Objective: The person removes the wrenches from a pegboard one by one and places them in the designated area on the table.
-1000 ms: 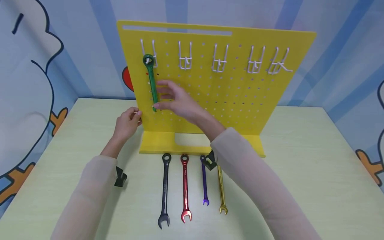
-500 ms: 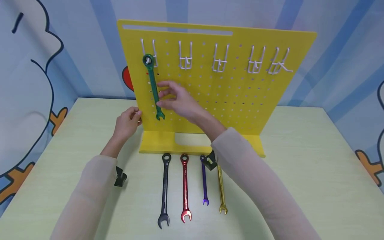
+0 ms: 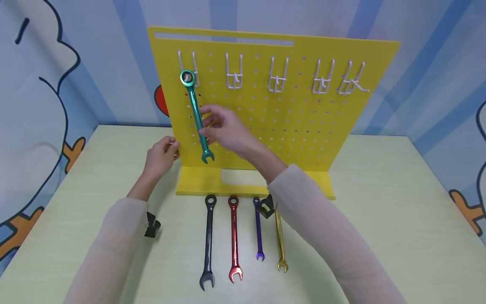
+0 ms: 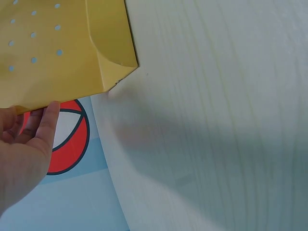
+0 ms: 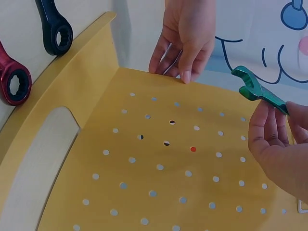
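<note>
My right hand (image 3: 231, 131) pinches the shaft of a green combination wrench (image 3: 196, 112) between thumb and fingers. The ring end sits at the leftmost white hook (image 3: 195, 63), with part of the hook showing through the ring. Tilted, the wrench has its open end low and to the right. In the right wrist view that open end (image 5: 251, 86) sticks out past my fingers, while the ring end is out of sight. My left hand (image 3: 161, 156) grips the left edge of the yellow pegboard (image 3: 319, 46), thumb in front, as the left wrist view (image 4: 24, 159) partly shows.
On the table in front of the board lie a black wrench (image 3: 209, 240), a red wrench (image 3: 234, 236), a purple wrench (image 3: 259, 230) and a gold wrench (image 3: 280, 240). More white hooks (image 3: 278, 80) line the board's upper part. A patterned blue wall stands behind.
The green wrench's open end has swung outward from the board, lower and to the right, in my right hand. Its ring end stays at the hook. My left hand keeps its place.
</note>
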`<state>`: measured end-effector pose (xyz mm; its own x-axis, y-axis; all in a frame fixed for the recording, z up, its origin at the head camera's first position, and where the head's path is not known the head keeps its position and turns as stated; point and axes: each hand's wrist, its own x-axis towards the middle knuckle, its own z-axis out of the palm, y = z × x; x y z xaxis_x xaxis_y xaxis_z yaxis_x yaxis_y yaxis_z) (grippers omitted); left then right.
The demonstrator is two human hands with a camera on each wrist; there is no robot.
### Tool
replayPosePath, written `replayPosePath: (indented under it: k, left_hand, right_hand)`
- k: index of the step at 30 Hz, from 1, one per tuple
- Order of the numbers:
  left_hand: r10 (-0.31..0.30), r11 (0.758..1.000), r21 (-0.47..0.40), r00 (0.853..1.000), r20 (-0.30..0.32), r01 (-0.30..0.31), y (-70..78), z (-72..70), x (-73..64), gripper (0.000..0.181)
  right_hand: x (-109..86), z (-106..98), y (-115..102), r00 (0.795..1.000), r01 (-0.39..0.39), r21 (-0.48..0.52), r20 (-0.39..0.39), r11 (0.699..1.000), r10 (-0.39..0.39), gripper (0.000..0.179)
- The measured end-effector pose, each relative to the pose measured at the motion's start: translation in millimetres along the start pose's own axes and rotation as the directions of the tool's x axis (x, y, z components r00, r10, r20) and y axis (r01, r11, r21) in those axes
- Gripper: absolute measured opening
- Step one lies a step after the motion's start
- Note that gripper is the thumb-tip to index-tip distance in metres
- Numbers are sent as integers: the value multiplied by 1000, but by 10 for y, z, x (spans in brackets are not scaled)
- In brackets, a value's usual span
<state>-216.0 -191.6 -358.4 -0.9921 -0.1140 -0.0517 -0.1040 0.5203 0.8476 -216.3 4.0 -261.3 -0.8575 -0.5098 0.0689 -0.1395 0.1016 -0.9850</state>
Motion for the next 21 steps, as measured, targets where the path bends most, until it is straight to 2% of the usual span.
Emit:
replayPosePath:
  k: [9, 21]
  left_hand:
    - [-10, 1000, 13, 1000, -22, 10, -5, 17, -4, 32]
    - [-12, 1000, 1, 1000, -10, 12, -23, 21, 17, 32]
  right_hand:
    - [-38, 1, -14, 1000, 8, -6, -10, 1000, -8, 32]
    - [-149, -27, -49, 999, 23, -25, 37, 999, -22, 32]
